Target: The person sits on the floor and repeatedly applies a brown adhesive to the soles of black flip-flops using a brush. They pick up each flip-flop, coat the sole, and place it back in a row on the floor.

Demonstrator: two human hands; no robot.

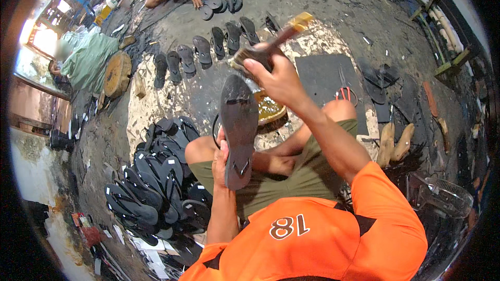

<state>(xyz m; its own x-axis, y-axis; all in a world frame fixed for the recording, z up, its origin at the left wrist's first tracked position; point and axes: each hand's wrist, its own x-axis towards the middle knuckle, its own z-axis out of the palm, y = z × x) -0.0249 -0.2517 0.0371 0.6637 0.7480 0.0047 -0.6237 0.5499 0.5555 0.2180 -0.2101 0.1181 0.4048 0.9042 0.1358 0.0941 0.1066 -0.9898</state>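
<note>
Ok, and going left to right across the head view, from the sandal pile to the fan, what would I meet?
Pile of black sandals, dark sandal held by the left hand, bowl of amber liquid, red-handled scissors, two wooden foot-shaped blocks, fan.

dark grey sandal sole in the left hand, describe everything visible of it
The long, dark grey, rubbery-looking sandal sole has rounded ends, a dark mark near its top and a V-shaped mark near its bottom. A thin black strap curves out at left. The bare left hand holds its left edge, broad face toward the camera. Whether the brown-handled brush touches it is unclear.
</note>
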